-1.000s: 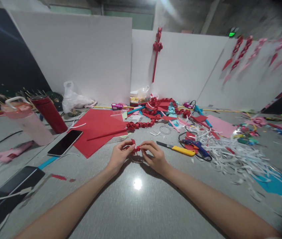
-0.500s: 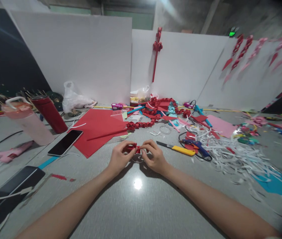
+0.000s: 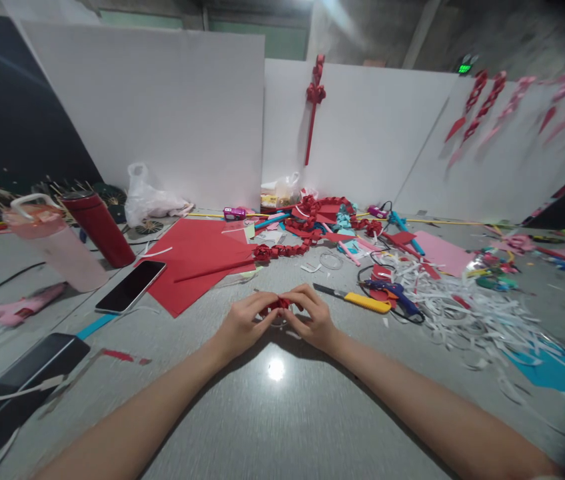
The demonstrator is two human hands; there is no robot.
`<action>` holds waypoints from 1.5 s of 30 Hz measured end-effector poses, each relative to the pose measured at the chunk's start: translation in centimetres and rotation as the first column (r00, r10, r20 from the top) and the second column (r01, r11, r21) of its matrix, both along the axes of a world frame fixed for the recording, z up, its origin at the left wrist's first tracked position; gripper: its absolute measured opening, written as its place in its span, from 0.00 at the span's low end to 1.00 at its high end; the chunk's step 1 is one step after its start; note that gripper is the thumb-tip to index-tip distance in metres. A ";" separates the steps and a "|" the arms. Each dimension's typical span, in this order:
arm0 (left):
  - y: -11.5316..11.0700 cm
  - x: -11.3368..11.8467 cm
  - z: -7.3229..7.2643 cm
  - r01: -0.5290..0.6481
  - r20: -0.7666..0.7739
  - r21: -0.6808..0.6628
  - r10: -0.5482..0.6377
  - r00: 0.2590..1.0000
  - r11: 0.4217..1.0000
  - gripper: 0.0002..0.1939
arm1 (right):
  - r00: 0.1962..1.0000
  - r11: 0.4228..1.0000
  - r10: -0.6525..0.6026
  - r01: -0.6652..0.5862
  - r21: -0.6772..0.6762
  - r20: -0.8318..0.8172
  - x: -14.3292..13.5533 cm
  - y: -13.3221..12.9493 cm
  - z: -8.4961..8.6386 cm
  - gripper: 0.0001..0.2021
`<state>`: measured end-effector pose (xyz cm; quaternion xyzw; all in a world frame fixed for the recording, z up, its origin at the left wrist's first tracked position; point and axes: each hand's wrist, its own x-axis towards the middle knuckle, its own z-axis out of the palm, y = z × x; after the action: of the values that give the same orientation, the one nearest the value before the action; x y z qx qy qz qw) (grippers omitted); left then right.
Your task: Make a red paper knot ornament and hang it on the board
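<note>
Between my fingertips is a small folded red paper piece (image 3: 281,304), mostly hidden by the fingers. My left hand (image 3: 247,320) pinches it from the left, and my right hand (image 3: 311,319) pinches it from the other side. Both hands are held low over the grey table. A thin pale loop, partly hidden, shows just beneath the piece. To the right of my right hand lies a yellow utility knife (image 3: 367,302) with its dark end toward me. Red paper sheets (image 3: 202,250) lie beyond my left hand.
A red paper chain (image 3: 290,251) lies at the back. On the right are a blue glue gun (image 3: 402,297) and a heap of white paper strips (image 3: 462,313). A phone (image 3: 131,287), a pink bottle (image 3: 57,247) and a pink glue gun (image 3: 20,305) are at left.
Both hands have shifted slightly, and their fingertips have come closer together around the red paper piece, which is turned differently. The things on the table have stayed in place.
</note>
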<state>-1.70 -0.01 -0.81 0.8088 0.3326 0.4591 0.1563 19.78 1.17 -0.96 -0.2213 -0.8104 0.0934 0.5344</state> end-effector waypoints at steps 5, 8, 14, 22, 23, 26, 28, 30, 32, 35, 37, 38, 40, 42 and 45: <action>0.2 0.1 -0.3 0.020 0.004 0.069 -0.020 1.000 0.997 0.11 | 1.000 1.000 -0.012 0.012 0.009 0.008 0.1 0.1 -0.3 0.17; 0.4 0.1 -0.6 0.017 0.031 0.142 -0.022 0.999 0.990 0.11 | 1.000 1.000 -0.024 0.024 0.013 0.003 0.1 0.2 -0.5 0.17; 0.5 0.2 -0.8 -0.001 0.045 0.182 -0.007 0.999 0.983 0.12 | 0.998 0.998 -0.058 0.058 0.029 -0.015 0.0 0.2 -0.4 0.16; 0.3 0.5 -0.3 0.025 0.051 0.108 -0.030 0.998 0.994 0.13 | 0.997 0.997 -0.077 0.077 0.022 -0.021 0.0 0.3 -0.9 0.14; 0.2 0.5 -0.3 0.027 0.053 0.100 -0.032 0.998 0.995 0.12 | 0.997 0.997 -0.079 0.080 0.022 -0.022 0.1 0.3 -0.9 0.14; 0.2 0.5 -0.2 0.025 0.061 0.080 -0.030 0.998 0.996 0.11 | 0.996 0.996 -0.087 0.087 0.014 -0.020 0.1 0.4 -1.0 0.13; 0.2 0.6 -0.2 0.015 0.064 0.067 -0.020 0.998 0.998 0.11 | 0.995 0.995 -0.095 0.096 0.012 -0.021 0.0 0.3 -1.0 0.12; 0.2 0.6 -0.2 -0.003 0.069 0.056 -0.001 0.998 0.998 0.10 | 0.995 0.995 -0.101 0.102 0.011 -0.025 0.0 0.3 -0.9 0.11; 0.2 0.6 -0.2 -0.019 0.085 0.042 0.016 0.996 0.999 0.08 | 0.995 0.995 -0.099 0.099 0.007 -0.026 0.0 0.3 -0.9 0.11; 0.3 0.6 -0.1 -0.003 0.111 0.022 0.000 0.994 1.000 0.06 | 0.996 0.996 -0.090 0.090 -0.001 -0.008 0.0 0.3 -0.9 0.11; 0.3 0.6 -0.1 0.016 0.112 0.021 -0.018 0.994 1.000 0.06 | 0.995 0.995 -0.096 0.096 -0.012 0.001 0.0 0.3 -0.8 0.13; 0.4 0.6 -0.2 0.019 0.111 0.023 -0.021 0.994 1.000 0.06 | 0.995 0.995 -0.101 0.101 -0.020 0.003 0.0 0.4 -0.8 0.13; 0.4 0.5 -0.3 0.013 0.112 0.028 -0.016 0.994 1.000 0.06 | 0.995 0.994 -0.104 0.104 -0.033 0.001 0.0 0.4 -0.7 0.15; 0.5 0.5 -0.4 0.007 0.112 0.036 -0.011 0.994 0.999 0.06 | 0.995 0.994 -0.099 0.099 -0.037 0.003 -0.1 0.5 -0.7 0.14; 0.4 0.5 -0.3 0.009 0.110 0.060 -0.015 0.994 0.998 0.06 | 0.995 0.994 -0.098 0.099 -0.037 0.008 -0.1 0.5 -0.8 0.11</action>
<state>-1.18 0.42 -1.13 0.7885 0.3048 0.5118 0.1528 19.70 1.69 -1.76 -0.2713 -0.7981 0.0814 0.5318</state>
